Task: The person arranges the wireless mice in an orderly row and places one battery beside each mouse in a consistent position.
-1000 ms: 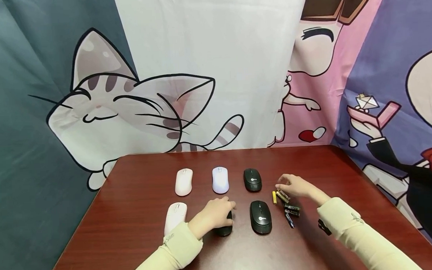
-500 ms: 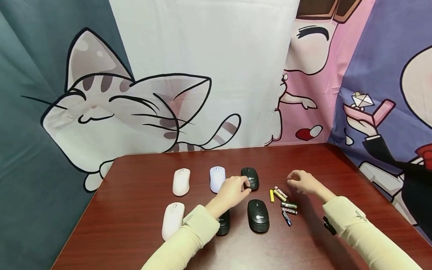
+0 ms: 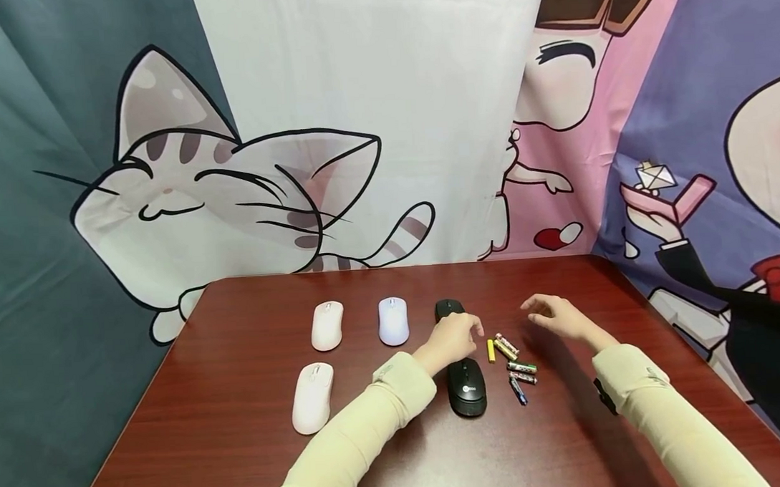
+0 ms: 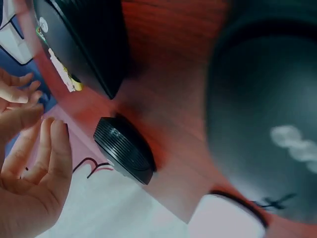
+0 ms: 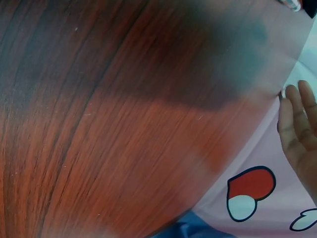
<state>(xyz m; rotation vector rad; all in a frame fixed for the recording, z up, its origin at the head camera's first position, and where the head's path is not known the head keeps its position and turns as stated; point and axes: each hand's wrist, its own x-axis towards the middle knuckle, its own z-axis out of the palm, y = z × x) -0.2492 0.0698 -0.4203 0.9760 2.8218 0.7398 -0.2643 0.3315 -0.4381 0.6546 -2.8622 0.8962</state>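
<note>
My left hand (image 3: 450, 339) hovers with loosely bent fingers between two black computer mice, overlapping the far black mouse (image 3: 449, 309) and the top of the near black mouse (image 3: 467, 389). Its fingers (image 4: 59, 153) hold nothing in the left wrist view. A third black mouse (image 4: 262, 114) looms large there; in the head view my left forearm hides it. To the right of the left fingertips lie several small batteries, among them a yellow battery (image 3: 490, 351), a green battery (image 3: 522, 368) and a blue battery (image 3: 518, 391). My right hand (image 3: 560, 316) hangs above the table beyond them, fingers relaxed, holding nothing.
A lavender mouse (image 3: 393, 321) and a white mouse (image 3: 327, 326) lie in the back row. Another white mouse (image 3: 313, 398) is at the front left. The brown wooden table (image 3: 240, 392) ends at a printed cloth backdrop (image 3: 385, 93).
My left hand has let go of the front black mouse it covered and moved right toward the batteries. My right hand has drawn back from the batteries, to the right and away.
</note>
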